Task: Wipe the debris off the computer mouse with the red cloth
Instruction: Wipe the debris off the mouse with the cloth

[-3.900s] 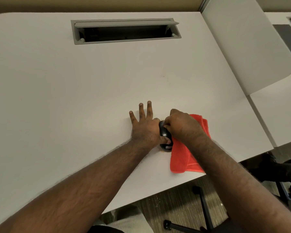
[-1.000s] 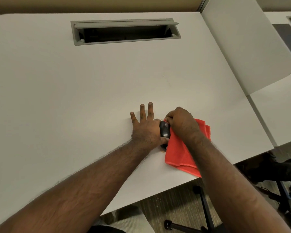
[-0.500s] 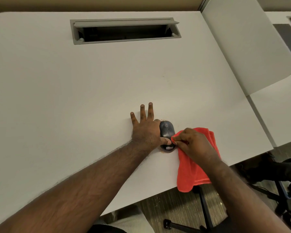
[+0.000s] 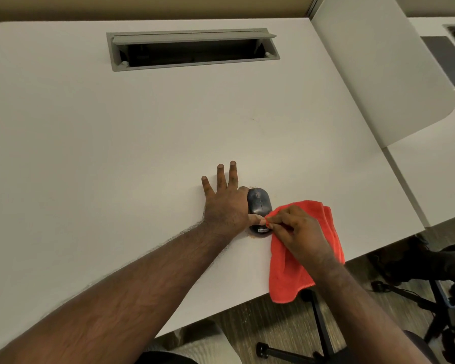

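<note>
Mouse (image 4: pixel 258 206) sits lower centre of bench (image 4: pixel 116 153), left hand (image 4: pixel 225 206) flat, thumb bracing it. Right hand (image 4: pixel 297 229) pinches red cloth (image 4: pixel 286 274) at its rear; mid-wipe, next stroke over the top.

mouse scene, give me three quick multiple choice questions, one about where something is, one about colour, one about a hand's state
1. Where does the computer mouse lie?
A. inside the cable tray
B. on the white desk, between the two hands
C. on the floor

2. What colour is the cloth?
A. red
B. blue
C. white

3. How is the right hand holding the cloth?
A. flat and open, fingers spread
B. fingers pinching the cloth
C. not touching it

Answers:
1 B, the mouse sits on the desk with the left hand against its left side and the right hand at its near right.
2 A, the fabric is bright red.
3 B, the fingers are curled on the cloth's edge beside the mouse.
</note>
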`<state>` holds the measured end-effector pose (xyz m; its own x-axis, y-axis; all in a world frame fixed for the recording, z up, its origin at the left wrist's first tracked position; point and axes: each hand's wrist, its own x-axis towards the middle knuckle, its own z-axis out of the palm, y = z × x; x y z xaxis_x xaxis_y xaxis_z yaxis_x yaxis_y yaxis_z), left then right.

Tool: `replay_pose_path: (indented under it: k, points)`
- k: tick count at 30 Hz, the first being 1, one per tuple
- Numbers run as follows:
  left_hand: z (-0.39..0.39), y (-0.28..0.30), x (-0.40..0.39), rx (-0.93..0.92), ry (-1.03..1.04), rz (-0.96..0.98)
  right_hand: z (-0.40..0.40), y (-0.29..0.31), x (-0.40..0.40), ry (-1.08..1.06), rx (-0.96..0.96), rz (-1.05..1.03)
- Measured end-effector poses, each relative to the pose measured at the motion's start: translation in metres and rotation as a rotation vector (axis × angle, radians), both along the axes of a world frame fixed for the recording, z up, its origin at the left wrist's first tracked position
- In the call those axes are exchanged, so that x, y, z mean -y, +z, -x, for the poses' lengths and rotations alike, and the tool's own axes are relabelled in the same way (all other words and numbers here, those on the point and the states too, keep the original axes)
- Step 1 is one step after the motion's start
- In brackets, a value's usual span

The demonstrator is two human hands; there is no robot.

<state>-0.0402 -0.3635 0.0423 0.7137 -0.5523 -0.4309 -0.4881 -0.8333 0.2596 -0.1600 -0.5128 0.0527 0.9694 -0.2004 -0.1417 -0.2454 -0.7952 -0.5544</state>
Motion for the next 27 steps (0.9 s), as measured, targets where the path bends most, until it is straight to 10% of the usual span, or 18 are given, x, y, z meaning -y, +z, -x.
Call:
replay_pose_path:
  k: [20,27]
  points:
    - [-0.001,-0.005,-0.001,-0.009,0.000,0.038,0.027,-0.009,-0.013,-0.175,0.091,0.163]
    - [0.006,-0.008,0.002,0.101,-0.132,0.105,0.067,-0.033,-0.047,-0.472,-0.259,0.339]
